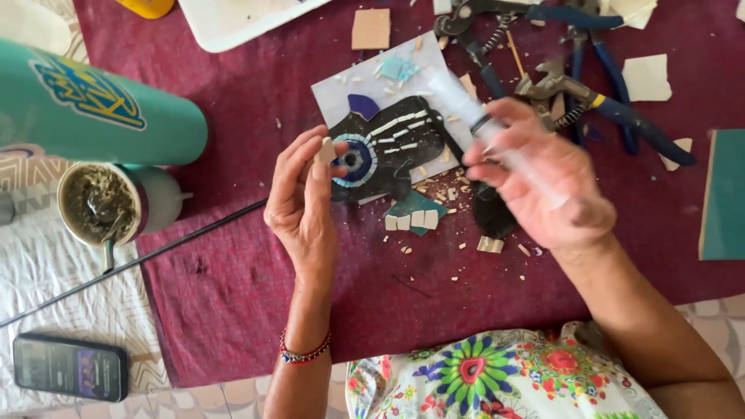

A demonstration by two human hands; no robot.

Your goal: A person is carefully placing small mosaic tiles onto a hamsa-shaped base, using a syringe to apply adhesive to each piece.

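Left hand (304, 203): we pinch a small beige tile chip (326, 150) between thumb and fingertips, fingers nearly closed.
Right hand (543, 186): we wrap our fingers around a clear plastic syringe (475, 116), blurred.
Between the fingers: a black hand-shaped mosaic with a blue eye (386, 151).
Beyond the right fingers: blue-handled metal nippers (590, 101).
Beneath: the maroon cloth (248, 264).

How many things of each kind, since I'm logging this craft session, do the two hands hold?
Tile piece: 1, pinched in the left hand
Clear tube, syringe-like and blurred: 1, gripped in the right hand
Total: 2
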